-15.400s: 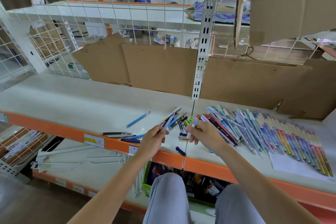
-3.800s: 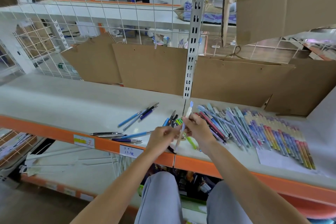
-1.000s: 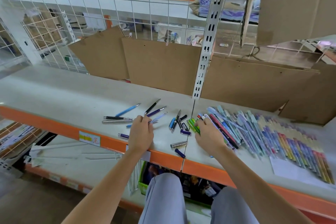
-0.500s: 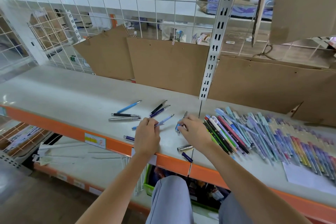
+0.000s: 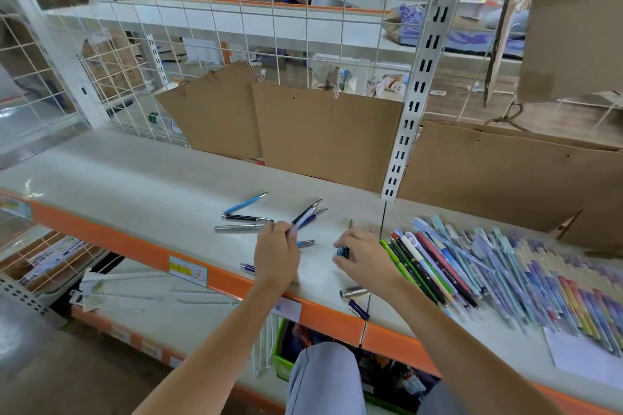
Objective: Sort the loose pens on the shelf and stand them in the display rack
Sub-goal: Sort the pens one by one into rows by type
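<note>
Since 0.5 s ago the left hand (image 5: 276, 254) has closed on 3 dark pens (image 5: 308, 214), lifting them fanned off the shelf (image 5: 135, 185). The right hand (image 5: 362, 254) curls over small blue pens (image 5: 343, 251). Judgement: gathering by type is underway; no rack is in view. Sorted pens (image 5: 488, 273) lie in rows at right; 3 loose pens (image 5: 244, 217) remain at left.

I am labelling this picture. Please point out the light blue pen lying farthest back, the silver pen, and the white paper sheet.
light blue pen (image 5: 245, 203): head view, middle of its barrel.
silver pen (image 5: 238, 227): head view, middle of its barrel.
white paper sheet (image 5: 586, 358): head view, bare middle part.
</note>
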